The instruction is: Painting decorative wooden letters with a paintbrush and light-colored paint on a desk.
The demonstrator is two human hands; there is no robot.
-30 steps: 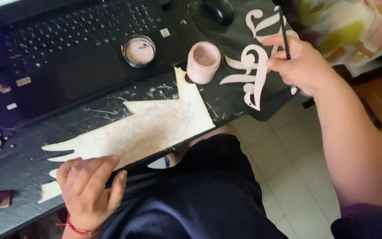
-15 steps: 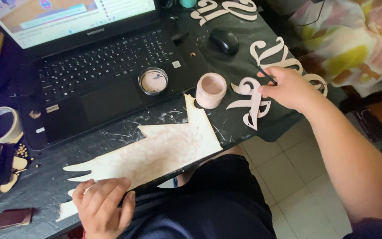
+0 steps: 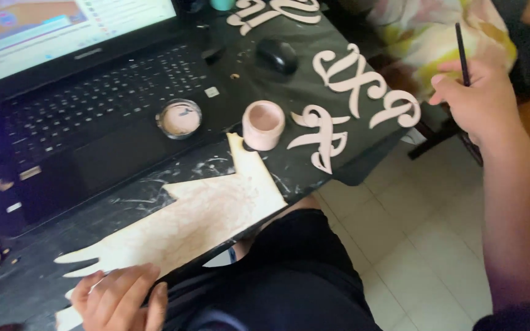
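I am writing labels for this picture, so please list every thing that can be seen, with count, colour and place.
laptop: one, black, table's far left
mouse: one, black, right of laptop
small jar: one, pink, table middle
lid: one, pinkish inside, on laptop
ornate cutouts: several, pale pink, table's right side
large flat cutout: one, pale, table's near edge
left hand: resting on large flat cutout
right hand: holding thin black brush, off table's right edge

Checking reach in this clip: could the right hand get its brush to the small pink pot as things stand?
Probably yes. The right hand, holding a thin black brush, is off the table's right edge; only flat pink cutout letters lie between it and the pink pot, whose open top is uncovered.
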